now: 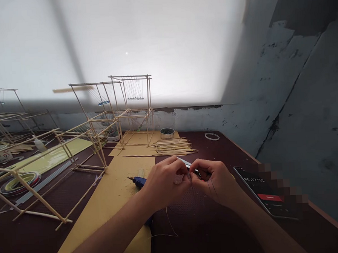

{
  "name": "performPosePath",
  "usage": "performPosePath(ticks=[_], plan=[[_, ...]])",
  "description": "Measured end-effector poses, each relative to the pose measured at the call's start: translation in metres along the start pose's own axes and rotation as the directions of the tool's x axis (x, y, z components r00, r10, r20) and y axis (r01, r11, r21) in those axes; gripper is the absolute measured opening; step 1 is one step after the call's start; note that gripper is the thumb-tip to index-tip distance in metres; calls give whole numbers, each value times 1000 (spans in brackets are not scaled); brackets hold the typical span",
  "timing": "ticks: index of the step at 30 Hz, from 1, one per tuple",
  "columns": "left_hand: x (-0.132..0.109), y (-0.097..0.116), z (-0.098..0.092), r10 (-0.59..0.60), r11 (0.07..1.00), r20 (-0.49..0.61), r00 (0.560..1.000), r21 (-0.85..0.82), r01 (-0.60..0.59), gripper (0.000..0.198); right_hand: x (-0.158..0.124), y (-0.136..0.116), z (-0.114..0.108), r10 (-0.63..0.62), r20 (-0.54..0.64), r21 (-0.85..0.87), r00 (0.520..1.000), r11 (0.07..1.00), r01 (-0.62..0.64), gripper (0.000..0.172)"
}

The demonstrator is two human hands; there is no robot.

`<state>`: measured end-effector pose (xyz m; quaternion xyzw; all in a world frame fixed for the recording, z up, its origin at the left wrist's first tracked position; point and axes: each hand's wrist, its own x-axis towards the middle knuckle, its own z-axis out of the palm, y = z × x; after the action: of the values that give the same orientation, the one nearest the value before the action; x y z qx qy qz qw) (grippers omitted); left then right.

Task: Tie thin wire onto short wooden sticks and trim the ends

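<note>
My left hand (167, 179) and my right hand (214, 179) meet above the dark table, fingertips pinched close together. Between them runs a fine thread (192, 183), hard to make out, with dark strands crossing the side of my right hand. Whether something tiny is on the thread is hidden by the fingers. A looser pale thread (172, 224) curves on the table below my left hand. Just left of that hand lies a blue glue gun (138, 181), partly covered by my forearm. Behind the fingers shows part of a shiny metal tool (184, 162), mostly hidden.
Stick frames (93, 160) stand at left and behind, some with hanging beads (135, 98). Yellow boards (105, 216), a stick pile (174, 146), a round tin (167, 133), tape rolls (20, 183), a white ring (212, 136) and a phone (265, 193) lie around.
</note>
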<state>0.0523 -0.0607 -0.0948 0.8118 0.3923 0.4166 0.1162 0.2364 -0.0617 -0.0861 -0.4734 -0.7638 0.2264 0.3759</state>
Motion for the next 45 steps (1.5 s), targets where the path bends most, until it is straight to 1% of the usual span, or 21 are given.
performPosePath(ticks=[2, 5, 8, 15, 21, 24, 29, 36, 40, 43, 45], plan=[[0, -1, -1, -7, 1000, 3, 1000, -4, 7, 2, 0, 0, -2, 8, 21, 50, 1000, 999, -9, 12], [1, -1, -2, -17, 1000, -29, 999, -23, 17, 1, 0, 1, -5, 4, 43, 122, 999, 993, -9, 15], [1, -2, -2, -14, 999, -49, 999, -33, 13, 2, 1, 2, -6, -3, 57, 153, 998, 988, -6, 17], [0, -2, -1, 5, 999, -52, 999, -32, -6, 3, 2, -1, -3, 13, 32, 140, 999, 990, -17, 19], [-2, -3, -2, 34, 999, -33, 999, -18, -35, 2, 3, -2, -3, 44, 63, 152, 997, 987, -53, 18], [-2, -3, -1, 53, 999, -30, 998, 0, -53, 3, 4, 0, -3, 28, 71, 107, 997, 994, -36, 16], [-1, -4, 0, 130, 990, 4, 991, 45, -130, 8, 3, 3, 0, -9, 62, -5, 998, 1000, 10, 16], [-1, -5, 0, 166, 982, 38, 985, 82, -168, 6, -1, 3, -2, -33, 103, -53, 994, 998, 39, 10], [-2, -3, -1, 153, 986, 15, 988, 59, -153, 5, 0, 2, -3, -27, 100, -39, 995, 999, 31, 11], [-3, -2, -1, 121, 992, -13, 993, 25, -121, 6, 1, 0, -5, -16, 80, 13, 997, 1000, 15, 9], [-3, -2, -1, 99, 995, -31, 995, 17, -99, 5, 1, -1, -7, -14, 90, 61, 996, 998, 8, 11]])
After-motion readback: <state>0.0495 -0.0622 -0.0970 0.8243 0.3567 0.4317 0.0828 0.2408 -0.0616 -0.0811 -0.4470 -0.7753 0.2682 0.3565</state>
